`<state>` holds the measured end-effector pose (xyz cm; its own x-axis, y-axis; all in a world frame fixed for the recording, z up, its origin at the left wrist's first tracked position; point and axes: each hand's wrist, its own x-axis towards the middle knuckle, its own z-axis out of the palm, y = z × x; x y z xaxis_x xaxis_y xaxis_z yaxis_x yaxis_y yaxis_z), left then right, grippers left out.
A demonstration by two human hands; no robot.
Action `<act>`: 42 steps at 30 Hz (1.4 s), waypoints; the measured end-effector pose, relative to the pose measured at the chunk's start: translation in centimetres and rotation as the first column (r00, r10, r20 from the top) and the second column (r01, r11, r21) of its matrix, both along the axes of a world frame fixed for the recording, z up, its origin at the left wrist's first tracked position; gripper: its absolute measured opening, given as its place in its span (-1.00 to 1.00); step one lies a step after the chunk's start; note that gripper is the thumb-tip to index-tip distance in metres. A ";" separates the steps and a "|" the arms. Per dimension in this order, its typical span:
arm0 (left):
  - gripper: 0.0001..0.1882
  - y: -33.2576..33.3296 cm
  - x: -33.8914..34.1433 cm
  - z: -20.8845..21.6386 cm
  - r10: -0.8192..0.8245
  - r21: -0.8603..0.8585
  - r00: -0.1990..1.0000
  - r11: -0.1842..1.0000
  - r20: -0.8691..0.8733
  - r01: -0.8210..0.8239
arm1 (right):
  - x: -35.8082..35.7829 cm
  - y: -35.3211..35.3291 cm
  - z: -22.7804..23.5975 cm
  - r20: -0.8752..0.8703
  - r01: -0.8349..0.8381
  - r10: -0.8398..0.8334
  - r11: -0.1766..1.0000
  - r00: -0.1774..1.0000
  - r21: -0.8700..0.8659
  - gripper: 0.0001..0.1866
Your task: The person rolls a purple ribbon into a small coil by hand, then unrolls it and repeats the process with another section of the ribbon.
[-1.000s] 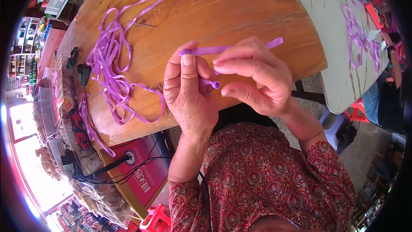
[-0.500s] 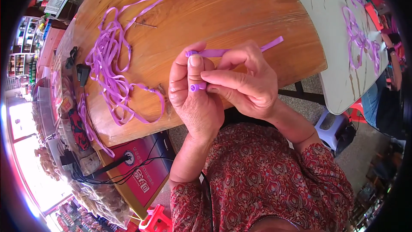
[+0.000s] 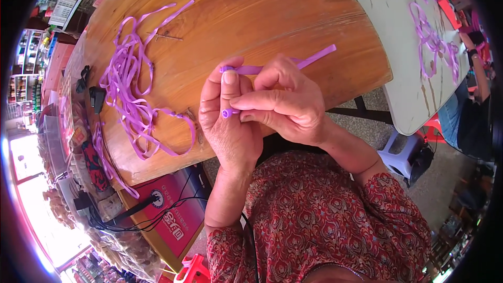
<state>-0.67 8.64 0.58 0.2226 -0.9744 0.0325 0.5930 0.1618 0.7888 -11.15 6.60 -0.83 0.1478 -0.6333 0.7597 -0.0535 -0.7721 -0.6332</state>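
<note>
My left hand (image 3: 229,131) is closed over the table's near edge, its thumb pressing a purple ribbon (image 3: 317,56) against the curled fingers. The ribbon runs right from the left fingertips, behind my right hand (image 3: 293,106), and its free end sticks out beyond the knuckles. Lower on the left thumb sits a small purple coil (image 3: 226,113) of the same ribbon colour. My right thumb and forefinger pinch close together at the coil's right side. Whether the coil joins the upper ribbon is hidden by the fingers.
A loose tangle of purple ribbon (image 3: 126,78) lies on the wooden table (image 3: 251,15), with a thin twig-like piece (image 3: 168,37) beside it. At right, more purple ribbon (image 3: 432,36) rests on a white table (image 3: 398,73) near another person's arm (image 3: 478,76). A plastic stool (image 3: 401,152) stands below.
The right fingertips have pulled in closer to the left thumb, and the small coil looks tighter and turned. The whole view has shifted slightly; the left hand keeps its grip.
</note>
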 end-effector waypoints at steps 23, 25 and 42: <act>-0.72 -1.0 8.4 4.9 -0.112 -0.210 0.984 0.974 -0.135 0.082 | -5.5 -2.3 2.7 0.511 -0.601 0.429 0.763 0.745 0.237 -0.88; -0.71 -1.0 10.4 6.3 -0.153 -0.244 0.978 0.963 -0.139 0.116 | -7.4 -3.2 3.3 0.521 -0.568 0.392 0.789 0.758 0.232 -0.81; -0.88 1.1 3.0 2.7 -0.188 0.145 0.963 0.976 0.192 0.162 | -5.0 -1.6 3.2 0.123 -0.234 0.204 0.913 0.971 0.334 -0.81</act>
